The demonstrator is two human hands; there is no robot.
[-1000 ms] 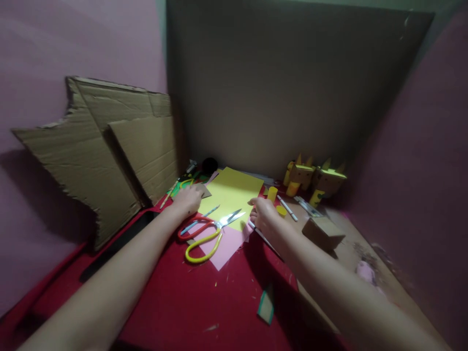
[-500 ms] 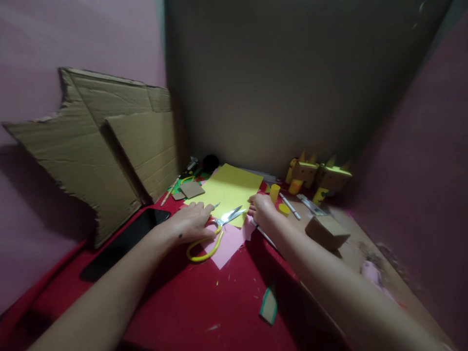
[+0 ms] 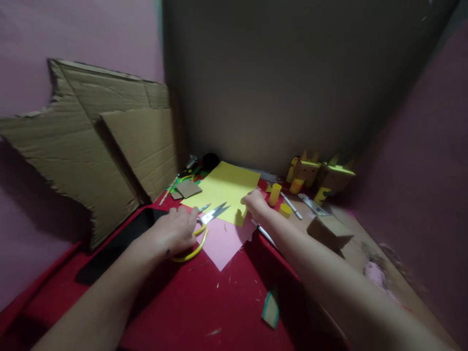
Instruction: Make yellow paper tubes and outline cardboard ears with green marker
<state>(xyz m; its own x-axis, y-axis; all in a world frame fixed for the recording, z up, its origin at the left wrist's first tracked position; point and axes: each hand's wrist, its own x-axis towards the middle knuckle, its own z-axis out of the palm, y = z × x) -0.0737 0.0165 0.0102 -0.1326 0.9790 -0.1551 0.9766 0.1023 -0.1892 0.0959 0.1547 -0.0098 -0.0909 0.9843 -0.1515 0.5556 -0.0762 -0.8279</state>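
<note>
My left hand (image 3: 177, 226) is closed over the handle of a pair of scissors (image 3: 195, 248) with yellow grips, their blades parted and pointing right over the paper. A thin pointed teal tool (image 3: 204, 208) sticks out beside its fingertips; its other end is hidden by the hand. My right hand (image 3: 255, 204) hovers at the right side of a yellow sheet (image 3: 228, 183), fingers curled together, and casts a shadow on it. What those fingers hold, if anything, is hidden. Pink paper (image 3: 221, 248) lies partly under the yellow sheet.
Torn cardboard (image 3: 135, 146) leans on the left wall, behind a black phone-like slab (image 3: 120, 243). At right stand yellow paper rolls (image 3: 275, 195), a small cardboard box (image 3: 330, 231) and horned cardboard figures (image 3: 336, 178). A white pen (image 3: 265, 233) and a green-edged scrap (image 3: 271, 308) lie nearer.
My left hand has moved left, dragging the scissors and the teal tool along. My right hand has shifted slightly left and up over the yellow sheet.
</note>
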